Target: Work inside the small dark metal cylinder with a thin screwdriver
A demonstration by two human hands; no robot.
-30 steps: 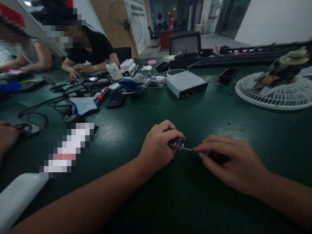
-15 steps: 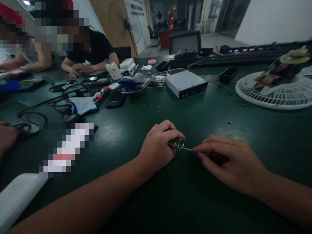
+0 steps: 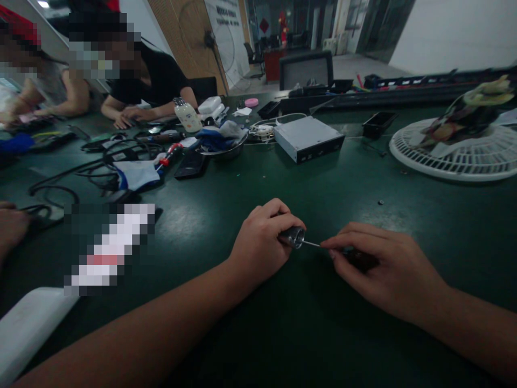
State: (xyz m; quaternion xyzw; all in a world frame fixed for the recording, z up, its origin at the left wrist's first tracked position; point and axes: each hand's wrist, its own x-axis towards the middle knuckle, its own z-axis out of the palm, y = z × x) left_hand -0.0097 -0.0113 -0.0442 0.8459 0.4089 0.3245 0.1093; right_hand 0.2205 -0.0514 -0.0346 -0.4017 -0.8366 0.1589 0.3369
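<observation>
My left hand (image 3: 262, 237) is wrapped round a dark metallic cylinder (image 3: 294, 237), whose open end faces right. A screwdriver (image 3: 361, 258) with a dark handle is in my right hand (image 3: 383, 264), pinched near the front by thumb and fingertips. Its thin metal shaft reaches left to the mouth of the cylinder; the tip's exact place inside cannot be made out. Both hands are low over the green table (image 3: 307, 334). A small dark nut-like part (image 3: 381, 202) lies on the table beyond my right hand.
A disc drive (image 3: 309, 137) and a white fan grille (image 3: 456, 156) with a motor lie beyond. Cables, a red screwdriver (image 3: 169, 154), a metal bowl (image 3: 226, 151) and a bottle (image 3: 187, 115) are at the left. A person's hand (image 3: 12, 226) rests at the left edge.
My right hand and the screwdriver have shifted very slightly; the shaft is angled a little differently at the cylinder's mouth. My left hand is almost still. People at the back left have moved slightly.
</observation>
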